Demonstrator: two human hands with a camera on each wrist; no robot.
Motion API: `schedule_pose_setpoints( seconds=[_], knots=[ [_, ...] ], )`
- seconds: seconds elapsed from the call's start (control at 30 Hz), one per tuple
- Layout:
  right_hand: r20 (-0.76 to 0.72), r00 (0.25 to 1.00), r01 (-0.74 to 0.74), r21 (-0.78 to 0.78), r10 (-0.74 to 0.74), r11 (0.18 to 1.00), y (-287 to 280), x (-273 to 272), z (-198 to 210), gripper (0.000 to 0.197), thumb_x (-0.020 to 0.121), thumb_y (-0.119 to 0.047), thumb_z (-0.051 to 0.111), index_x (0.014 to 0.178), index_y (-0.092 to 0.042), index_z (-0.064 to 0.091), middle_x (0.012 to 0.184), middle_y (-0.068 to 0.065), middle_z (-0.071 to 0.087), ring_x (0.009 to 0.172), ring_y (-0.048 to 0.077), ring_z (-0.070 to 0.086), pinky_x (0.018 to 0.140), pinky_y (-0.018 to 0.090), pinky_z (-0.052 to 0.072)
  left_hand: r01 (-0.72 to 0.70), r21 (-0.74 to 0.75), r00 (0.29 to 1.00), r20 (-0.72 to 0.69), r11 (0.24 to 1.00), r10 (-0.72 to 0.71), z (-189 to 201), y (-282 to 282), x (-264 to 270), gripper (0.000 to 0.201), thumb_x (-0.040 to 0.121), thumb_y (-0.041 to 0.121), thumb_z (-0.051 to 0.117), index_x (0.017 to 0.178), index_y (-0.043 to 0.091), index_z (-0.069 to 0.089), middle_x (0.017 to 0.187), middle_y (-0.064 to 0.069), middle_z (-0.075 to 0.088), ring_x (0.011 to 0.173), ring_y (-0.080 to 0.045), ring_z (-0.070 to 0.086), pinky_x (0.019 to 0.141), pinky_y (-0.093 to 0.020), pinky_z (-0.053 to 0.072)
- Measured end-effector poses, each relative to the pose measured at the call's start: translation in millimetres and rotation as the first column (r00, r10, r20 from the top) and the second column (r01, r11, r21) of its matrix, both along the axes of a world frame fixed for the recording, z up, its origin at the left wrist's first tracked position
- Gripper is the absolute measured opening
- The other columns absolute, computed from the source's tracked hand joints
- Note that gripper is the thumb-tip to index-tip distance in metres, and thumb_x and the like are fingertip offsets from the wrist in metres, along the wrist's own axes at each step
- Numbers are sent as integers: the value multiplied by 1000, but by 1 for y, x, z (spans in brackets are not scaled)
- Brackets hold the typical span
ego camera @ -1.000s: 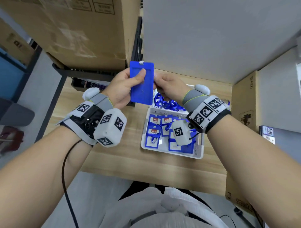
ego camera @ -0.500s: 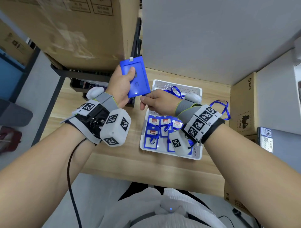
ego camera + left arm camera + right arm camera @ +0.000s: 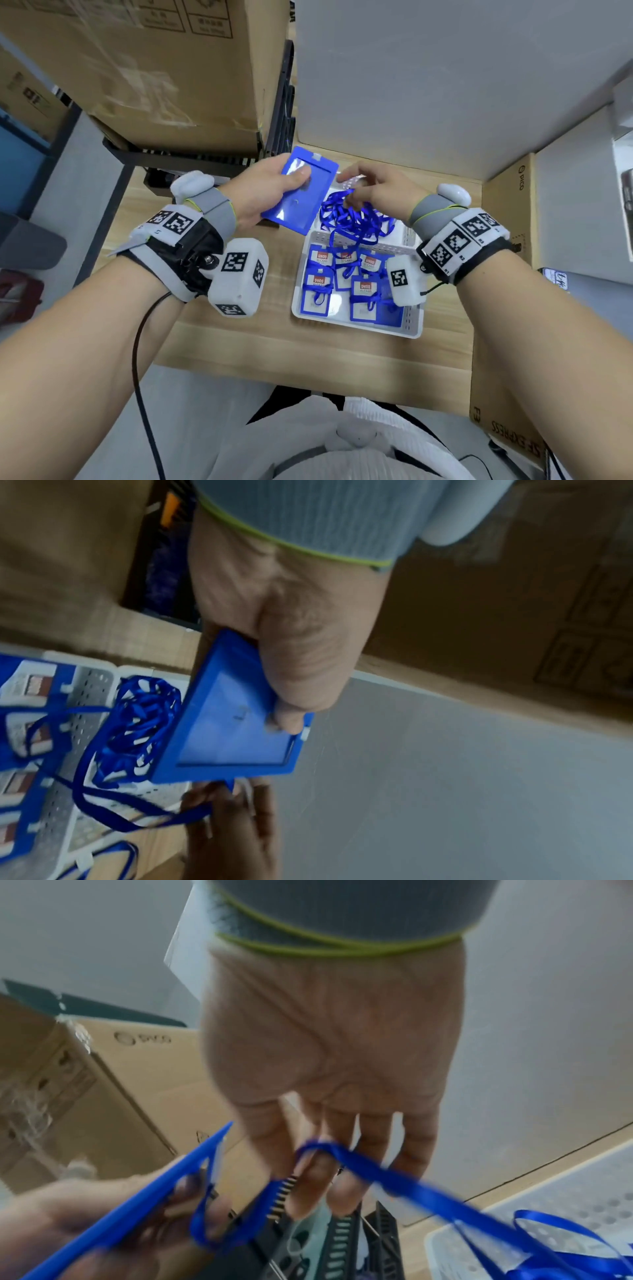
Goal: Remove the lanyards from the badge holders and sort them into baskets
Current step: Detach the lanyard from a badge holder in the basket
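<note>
My left hand [image 3: 274, 186] grips a blue badge holder [image 3: 301, 202], thumb on its clear window, tilted over the table's far left. The left wrist view shows the same holder [image 3: 232, 739] with no lanyard on it. My right hand [image 3: 359, 185] hovers over the far white basket [image 3: 565, 1204] with its fingers [image 3: 318, 1191] nearly straight. A blue lanyard [image 3: 394, 1175] loops over them and trails down into the pile of lanyards [image 3: 356, 222]. The near white basket [image 3: 359, 329] holds several badge holders with lanyards attached.
A black basket [image 3: 191, 161] sits behind my left hand, under a large cardboard box [image 3: 154, 68]. Another cardboard box [image 3: 507, 212] stands at the right edge. Bare wooden table [image 3: 222, 342] lies left of the near basket.
The left hand has lowered and tilted the holder. The right hand has moved from the holder's lower edge to above the far basket, carrying the lanyard with it.
</note>
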State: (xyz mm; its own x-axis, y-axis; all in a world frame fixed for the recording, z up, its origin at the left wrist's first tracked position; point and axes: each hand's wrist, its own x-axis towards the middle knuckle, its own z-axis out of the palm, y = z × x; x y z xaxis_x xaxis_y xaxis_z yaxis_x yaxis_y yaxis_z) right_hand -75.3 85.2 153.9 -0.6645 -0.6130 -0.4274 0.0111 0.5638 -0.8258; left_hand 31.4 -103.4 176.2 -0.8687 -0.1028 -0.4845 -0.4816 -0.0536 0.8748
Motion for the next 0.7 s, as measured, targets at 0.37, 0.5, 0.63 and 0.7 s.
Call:
schedule_pose_setpoints(
  seconds=[0.37, 0.5, 0.63, 0.7],
  knots=[
    [-125, 967, -228, -56, 220, 972, -9, 13, 8, 28, 99, -32, 54, 81, -15, 68, 74, -7, 60, 66, 6, 48, 68, 27, 39, -33, 109, 996, -80, 994, 42, 8, 6, -10, 22, 100, 35, 53, 90, 15, 56, 90, -5, 68, 81, -26, 70, 60, -28, 54],
    [-46, 985, -167, -49, 165, 985, -21, 23, 4, 36, 103, -25, 43, 95, 1, 66, 78, 8, 67, 67, 8, 60, 77, 23, 46, -22, 261, 995, -85, 965, 46, 8, 9, -13, 28, 102, 34, 48, 82, 15, 52, 103, -12, 64, 93, -32, 65, 79, -46, 56],
    [47, 962, -269, -30, 270, 963, -29, 38, 6, 33, 103, -15, 38, 77, -4, 53, 46, 1, 48, 48, 21, 52, 73, 44, 55, -168, 184, 979, -86, 968, 187, 7, 10, -17, 24, 103, 31, 47, 89, 14, 57, 94, -7, 70, 86, -23, 69, 70, -36, 55],
    [52, 953, -300, 36, 298, 953, -29, 40, 8, 35, 103, -27, 41, 75, -12, 55, 49, -4, 38, 44, 15, 37, 55, 38, 50, -211, 2, 972, -103, 978, 210, 2, 1, -18, 26, 102, 31, 51, 103, 7, 61, 92, -5, 66, 80, -19, 66, 71, -37, 55]
  ],
)
